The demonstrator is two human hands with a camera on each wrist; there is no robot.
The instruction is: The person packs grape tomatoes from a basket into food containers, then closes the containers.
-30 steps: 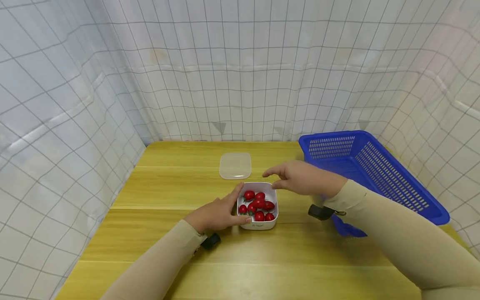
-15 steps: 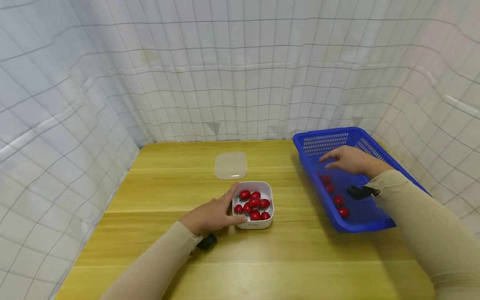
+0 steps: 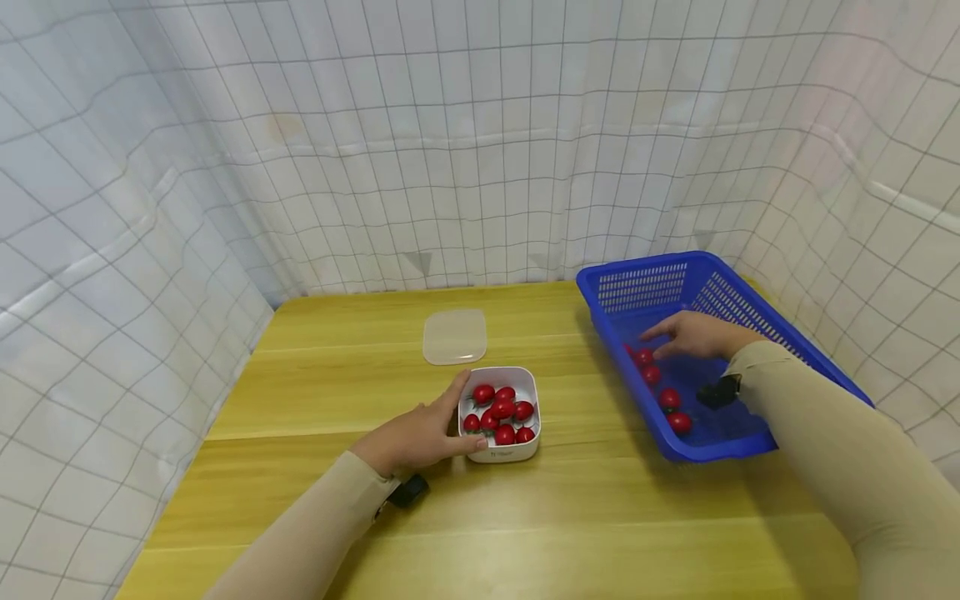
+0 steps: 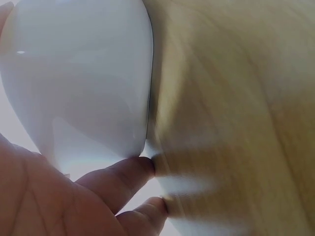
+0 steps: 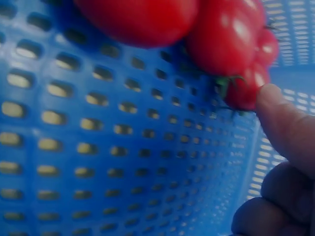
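From my seat I look down on a yellow wooden table [image 3: 585, 517], its boards running side to side with a soft sheen toward the near edge. White curtains [image 3: 480, 150] printed with a thin grey grid wall it in at the back and both sides; they ripple, and a faint tan patch marks the back one.

A white box [image 3: 517, 453] stands upright mid-table with red tomatoes [image 3: 503, 408] in it. My left hand [image 3: 416, 435] grips it from the left, thumb along the near side and fingers spread wide round the far corner. A clear, flat lid [image 3: 454, 337] lies on the boards just beyond.

At the right sits a blue basket [image 3: 642, 287], with more tomatoes [image 5: 221, 37] in a row along its left wall. My right hand [image 3: 697, 335] is down inside, forefinger and thumb apart at the far end of that row. The right wrist view is dim and blurry, so I can't tell whether the fingertip actually touches a tomato; I see nothing in its hold.
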